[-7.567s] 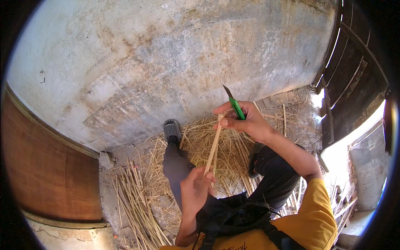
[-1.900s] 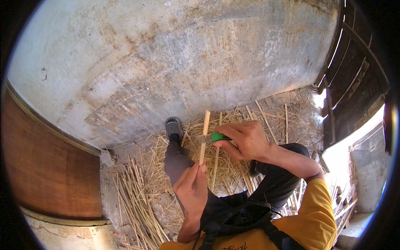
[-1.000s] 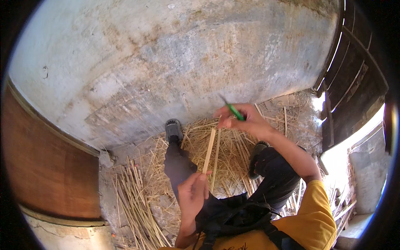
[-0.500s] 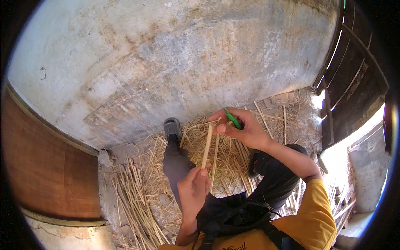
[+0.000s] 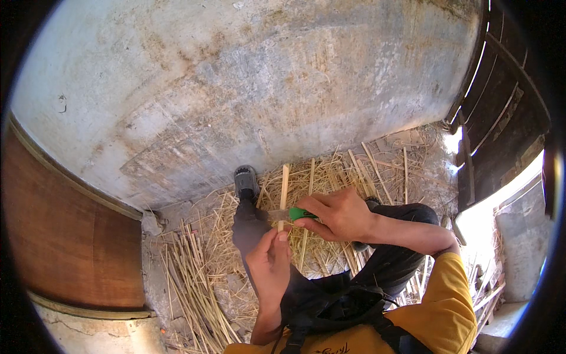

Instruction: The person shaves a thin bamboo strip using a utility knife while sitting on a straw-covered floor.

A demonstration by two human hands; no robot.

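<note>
A pale bamboo strip [image 5: 285,186] stands out away from me, its near end pinched between the thumb and fingers of my left hand [image 5: 269,262]. My right hand [image 5: 339,217] is closed round the green handle of a knife [image 5: 302,213]. The knife's blade points left and lies across the strip, just beyond my left fingertips. Part of the handle is hidden inside my right fist.
Thin shavings [image 5: 324,256] litter the floor round my feet. A bundle of long strips [image 5: 191,283] lies at the left. A stained wall [image 5: 265,88] rises ahead, a brown wooden panel [image 5: 71,230] stands left, and dark boards [image 5: 501,118] are at the right.
My right hand has come nearer to me, and the knife has swung round so its blade crosses the strip by my left fingers. The strip now points more directly away from me.
</note>
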